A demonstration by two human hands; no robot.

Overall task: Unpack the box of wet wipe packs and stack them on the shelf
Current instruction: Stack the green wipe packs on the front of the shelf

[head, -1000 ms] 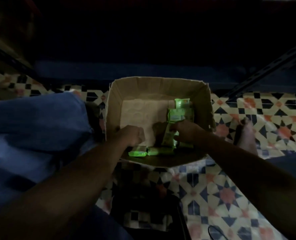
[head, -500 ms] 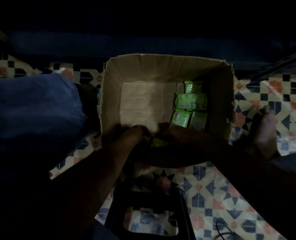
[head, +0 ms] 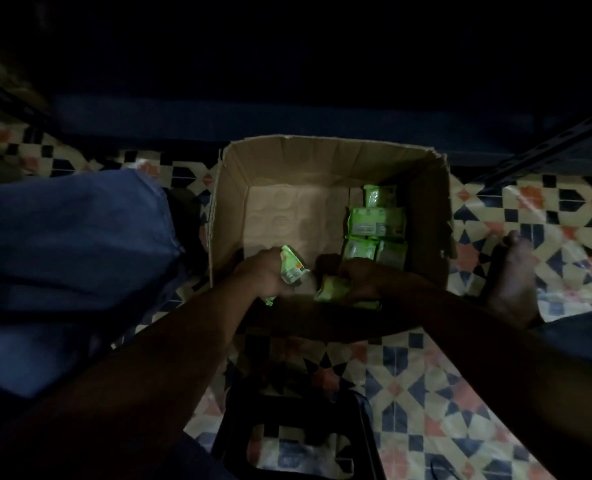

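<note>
A patterned tile floor fills the lower frame, with dark shelving across the top, too dim to read. At centre sits the open cardboard box, mostly emptied: its pale bottom shows bare on the left, and a cluster of green wet wipe packs lies against its right wall. Blue-clothed legs fill the left of the frame, a bare foot rests right of the box, and a dark stool stands at bottom centre.

The left hand is curled round one green pack at the box's near edge. The right hand grips another pack just beside it. The step in hand seems to be gathering packs for a lift. It would go best with each pack held flat and firmly, raised above the near wall before swinging toward the shelf. The knee and foot crowd both sides, and the low light may hide any packs left over.
</note>
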